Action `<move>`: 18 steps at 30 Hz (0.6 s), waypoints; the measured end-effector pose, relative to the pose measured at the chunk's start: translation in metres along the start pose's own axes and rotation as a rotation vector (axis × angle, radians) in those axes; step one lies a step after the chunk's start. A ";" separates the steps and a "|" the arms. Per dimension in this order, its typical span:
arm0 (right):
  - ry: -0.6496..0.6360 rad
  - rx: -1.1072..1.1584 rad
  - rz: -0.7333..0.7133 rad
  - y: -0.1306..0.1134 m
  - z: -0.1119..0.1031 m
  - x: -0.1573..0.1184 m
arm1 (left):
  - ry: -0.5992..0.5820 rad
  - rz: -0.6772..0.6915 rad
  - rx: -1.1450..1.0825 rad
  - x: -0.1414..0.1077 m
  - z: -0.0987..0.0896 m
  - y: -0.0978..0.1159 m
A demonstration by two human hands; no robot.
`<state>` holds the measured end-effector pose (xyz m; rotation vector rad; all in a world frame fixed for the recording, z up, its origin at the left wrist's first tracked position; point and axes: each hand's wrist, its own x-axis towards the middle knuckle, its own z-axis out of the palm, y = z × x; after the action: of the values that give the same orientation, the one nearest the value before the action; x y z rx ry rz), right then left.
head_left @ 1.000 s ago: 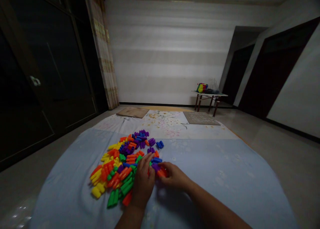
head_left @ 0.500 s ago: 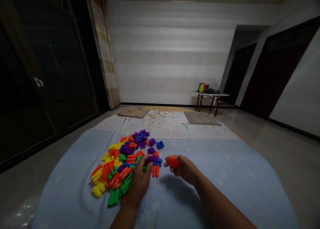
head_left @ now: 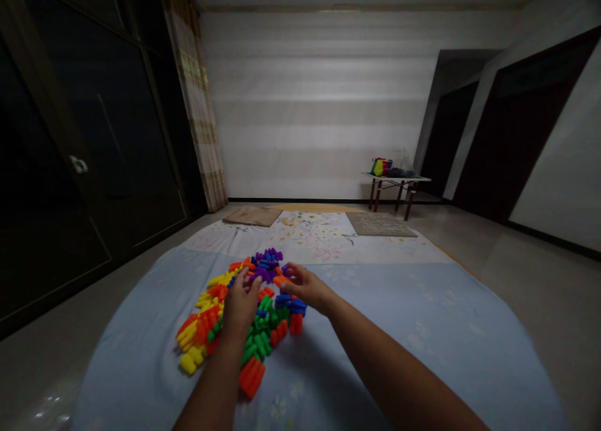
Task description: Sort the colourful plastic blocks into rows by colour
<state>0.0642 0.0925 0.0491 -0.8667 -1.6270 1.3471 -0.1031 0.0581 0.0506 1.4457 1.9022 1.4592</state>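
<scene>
A pile of chunky plastic building blocks (head_left: 263,346) in orange, yellow, green, blue and purple lies on the cloth-covered table. My left hand (head_left: 241,302) reaches over the pile's middle, thumb and fingers apart, near purple blocks (head_left: 265,275); no held piece shows. Right of these, my right hand (head_left: 307,287) has its thumb and fingers bent round an orange block (head_left: 281,280) at the pile's edge. A purple block touches or sits close to its fingertips. Blue blocks (head_left: 297,306) lie just below this hand. Part of the pile is hidden behind my left hand and forearm.
A pale blue cloth (head_left: 399,331) covers the near table, with a white floral cloth (head_left: 323,237) beyond. Two flat mats, one brown (head_left: 253,216) and one grey (head_left: 381,224), lie at the far edge. A small table (head_left: 397,179) with a colourful bag stands by the wall.
My left hand has moved up and left, off the pile's right side. My right hand has moved left and up to the pile with the orange block. Several blocks have shifted.
</scene>
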 end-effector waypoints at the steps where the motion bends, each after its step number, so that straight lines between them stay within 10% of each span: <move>1: 0.025 -0.010 -0.029 0.000 0.002 0.002 | -0.014 0.007 0.014 0.008 -0.001 0.000; 12: 0.284 -0.439 0.056 0.051 -0.088 -0.077 | 0.157 -0.039 0.561 0.011 -0.081 -0.075; 18: 0.258 -0.510 0.069 0.050 -0.094 -0.124 | 0.171 0.282 0.627 -0.033 -0.047 -0.039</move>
<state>0.2015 0.0292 -0.0138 -1.3458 -1.7686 0.8226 -0.1442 0.0077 0.0268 1.9780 2.4924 1.1694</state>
